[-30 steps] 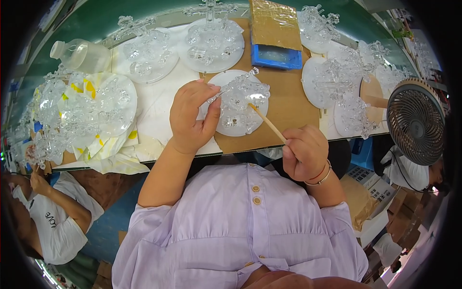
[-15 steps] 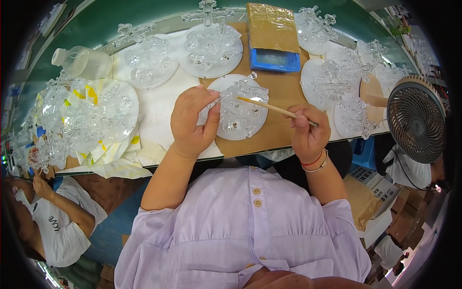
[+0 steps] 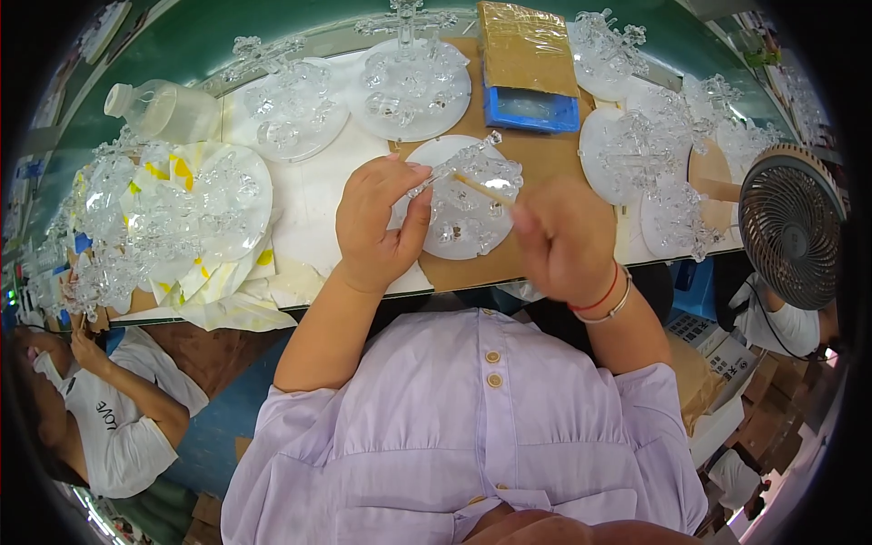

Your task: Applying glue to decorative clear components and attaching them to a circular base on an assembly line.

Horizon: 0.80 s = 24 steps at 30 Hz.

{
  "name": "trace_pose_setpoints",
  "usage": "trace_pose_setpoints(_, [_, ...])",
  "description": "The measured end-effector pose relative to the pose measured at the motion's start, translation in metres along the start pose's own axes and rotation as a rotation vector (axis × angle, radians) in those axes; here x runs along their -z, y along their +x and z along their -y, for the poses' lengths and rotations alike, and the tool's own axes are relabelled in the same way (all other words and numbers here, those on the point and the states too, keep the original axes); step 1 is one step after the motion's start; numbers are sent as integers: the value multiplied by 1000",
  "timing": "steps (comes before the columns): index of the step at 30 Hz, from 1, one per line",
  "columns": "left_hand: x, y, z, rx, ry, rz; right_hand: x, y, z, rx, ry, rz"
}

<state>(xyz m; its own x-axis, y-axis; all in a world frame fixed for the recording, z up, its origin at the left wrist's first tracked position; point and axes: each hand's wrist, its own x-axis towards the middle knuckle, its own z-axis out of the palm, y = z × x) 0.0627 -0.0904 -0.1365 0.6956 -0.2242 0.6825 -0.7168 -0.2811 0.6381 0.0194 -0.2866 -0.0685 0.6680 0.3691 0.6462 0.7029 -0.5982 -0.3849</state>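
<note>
At frame centre, a clear plastic assembly on a white disc lies over brown cardboard. The left grip pinches the assembly's left end; the blurred right grip pinches a wooden stick. A fan stands far right.

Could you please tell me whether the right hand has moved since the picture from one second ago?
Yes: judged against the blue tray, the right hand has moved leftward and away from the person's body, closer to the tray.
</note>
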Motion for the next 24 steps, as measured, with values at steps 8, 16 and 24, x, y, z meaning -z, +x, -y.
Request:
trace_pose_setpoints(8, [-2,3,-1,6,11,-54,7,8,-2,-196,-62,-68])
trace_pose_setpoints(16, [-3,1,1,5,17,-55,23,-6,4,-252,-85,-6])
trace_pose_setpoints(24, [-4,-1,0,6,16,-43,32,0,1,-214,-57,80])
